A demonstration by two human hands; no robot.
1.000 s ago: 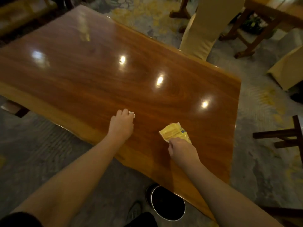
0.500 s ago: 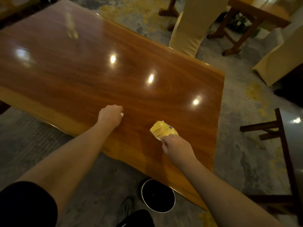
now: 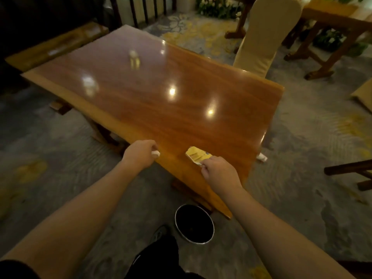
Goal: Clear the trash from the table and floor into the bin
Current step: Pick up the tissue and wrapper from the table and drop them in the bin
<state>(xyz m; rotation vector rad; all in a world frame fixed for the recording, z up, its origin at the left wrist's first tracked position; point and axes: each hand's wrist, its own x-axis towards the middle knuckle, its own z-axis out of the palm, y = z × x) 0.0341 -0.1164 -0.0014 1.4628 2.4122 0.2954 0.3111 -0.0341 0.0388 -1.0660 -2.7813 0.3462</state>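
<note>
My left hand is closed around a small white scrap at the near edge of the glossy wooden table. Pinched in my right hand is a yellow wrapper, which hangs just over the table's near right part. The round black bin with a silver rim stands on the floor below the table's near corner, between my arms. A small white piece of trash lies on the carpet beside the table's right end.
A cream-covered chair stands behind the table at the far right, with another wooden table beyond it. A wooden bench runs along the far left. Dark chair legs stick in from the right. My shoe is beside the bin.
Both hands have drawn back toward the table's near edge, still holding the white scrap and the yellow wrapper. The view has pulled back, so the whole table and bin show.
</note>
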